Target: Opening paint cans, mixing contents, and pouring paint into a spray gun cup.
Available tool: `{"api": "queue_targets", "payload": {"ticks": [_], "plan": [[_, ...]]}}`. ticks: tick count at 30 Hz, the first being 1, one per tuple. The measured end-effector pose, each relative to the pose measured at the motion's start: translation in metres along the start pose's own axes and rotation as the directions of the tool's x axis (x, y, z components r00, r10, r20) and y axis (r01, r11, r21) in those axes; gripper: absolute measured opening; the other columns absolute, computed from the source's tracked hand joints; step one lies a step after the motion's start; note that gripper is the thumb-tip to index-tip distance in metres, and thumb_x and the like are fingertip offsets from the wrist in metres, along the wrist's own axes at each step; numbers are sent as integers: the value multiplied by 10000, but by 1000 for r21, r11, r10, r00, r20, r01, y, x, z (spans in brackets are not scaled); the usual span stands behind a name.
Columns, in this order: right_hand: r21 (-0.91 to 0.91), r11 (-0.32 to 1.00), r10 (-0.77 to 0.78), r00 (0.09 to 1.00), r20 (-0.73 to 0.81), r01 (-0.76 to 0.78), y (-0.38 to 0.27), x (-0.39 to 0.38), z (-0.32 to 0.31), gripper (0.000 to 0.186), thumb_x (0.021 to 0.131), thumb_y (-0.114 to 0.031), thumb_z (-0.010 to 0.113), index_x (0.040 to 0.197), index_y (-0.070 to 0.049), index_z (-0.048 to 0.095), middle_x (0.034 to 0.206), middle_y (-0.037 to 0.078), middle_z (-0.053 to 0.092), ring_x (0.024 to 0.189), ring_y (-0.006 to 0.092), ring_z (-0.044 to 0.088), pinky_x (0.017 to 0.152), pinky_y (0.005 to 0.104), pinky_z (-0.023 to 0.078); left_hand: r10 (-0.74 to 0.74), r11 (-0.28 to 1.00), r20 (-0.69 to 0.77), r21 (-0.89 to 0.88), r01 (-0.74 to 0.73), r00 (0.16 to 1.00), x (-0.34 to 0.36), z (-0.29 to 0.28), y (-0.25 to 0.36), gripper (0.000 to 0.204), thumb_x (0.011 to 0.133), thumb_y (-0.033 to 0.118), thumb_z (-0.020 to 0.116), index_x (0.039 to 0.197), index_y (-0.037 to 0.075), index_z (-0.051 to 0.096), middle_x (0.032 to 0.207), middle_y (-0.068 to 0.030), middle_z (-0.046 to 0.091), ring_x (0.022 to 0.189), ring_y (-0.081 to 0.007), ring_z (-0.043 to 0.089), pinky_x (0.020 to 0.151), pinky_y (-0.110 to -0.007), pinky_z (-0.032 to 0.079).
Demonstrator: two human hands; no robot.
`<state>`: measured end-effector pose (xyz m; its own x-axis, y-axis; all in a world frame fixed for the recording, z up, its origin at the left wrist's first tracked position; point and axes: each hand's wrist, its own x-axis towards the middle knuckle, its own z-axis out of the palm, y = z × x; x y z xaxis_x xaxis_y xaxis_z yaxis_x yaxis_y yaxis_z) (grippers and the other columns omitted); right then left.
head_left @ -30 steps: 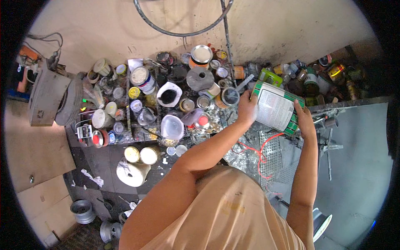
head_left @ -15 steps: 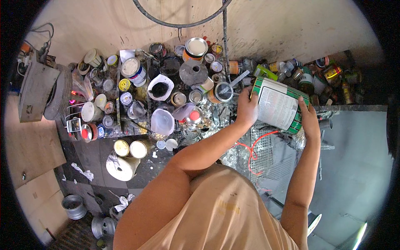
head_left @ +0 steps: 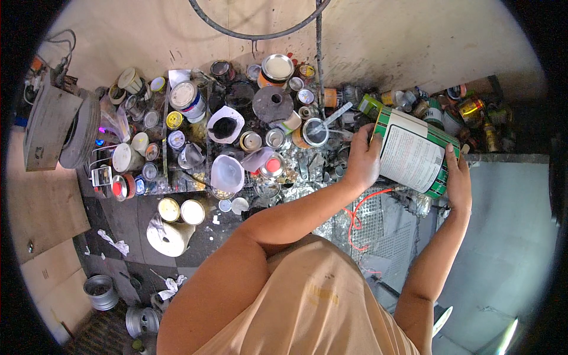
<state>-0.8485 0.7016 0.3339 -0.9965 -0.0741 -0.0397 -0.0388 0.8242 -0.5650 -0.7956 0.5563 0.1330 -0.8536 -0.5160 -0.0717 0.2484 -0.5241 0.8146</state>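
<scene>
A large green can with a white printed label is held up between my two hands, tilted on its side. My left hand grips its left end. At its right end my right hand presses with the thumb along the label's edge. The label faces up toward me, and most of my fingers are hidden behind the can. Just left of it, a clear tool like a stirring stick stands in an open can on the cluttered bench.
Paint cans, cups and jars crowd the bench, among them a milky plastic cup and a blue-labelled can. Many cans lie jumbled along the back right wall. An orange cord curls below my left forearm. A paper roll stands lower left.
Both hands have carried the green can a little to the right and slightly down. My grip on it looks the same.
</scene>
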Motion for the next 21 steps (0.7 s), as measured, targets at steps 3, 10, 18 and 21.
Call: {"api": "queue_targets", "payload": {"ticks": [3,10,18,21], "plan": [[0,1000,7,999,34,-7,-2,-5,-7,794,1035,-620,586,1417,76,592,1353,206,661,1246,262,599,1113,367,421,20,1000,5,15,-20,1000,-1,3,4,349,1088,200,513,1323,-52,567,1254,-262,593,1183,-386,556,1063,-448,410],[-69,997,40,999,-21,-41,2,-10,-9,815,1040,-625,567,1422,95,575,1357,217,654,1273,284,591,1126,367,403,18,1000,15,16,-18,1000,-4,6,9,341,1084,190,516,1317,-54,566,1239,-248,606,1188,-363,561,1061,-440,416],[16,998,63,998,-19,-63,33,-27,-3,700,1075,-522,574,1438,76,565,1371,219,648,1271,272,578,1132,356,395,10,1000,-1,20,-10,1000,-8,8,4,313,1040,174,572,1243,-57,630,1155,-218,670,1084,-315,635,995,-415,471],[99,992,82,996,-26,-79,70,-36,4,708,1076,-521,573,1448,81,550,1380,218,642,1281,270,575,1143,365,389,-22,1000,2,-6,22,1000,-15,6,6,330,1008,194,608,1220,-53,661,1134,-213,690,1049,-295,653,961,-400,487]]}}
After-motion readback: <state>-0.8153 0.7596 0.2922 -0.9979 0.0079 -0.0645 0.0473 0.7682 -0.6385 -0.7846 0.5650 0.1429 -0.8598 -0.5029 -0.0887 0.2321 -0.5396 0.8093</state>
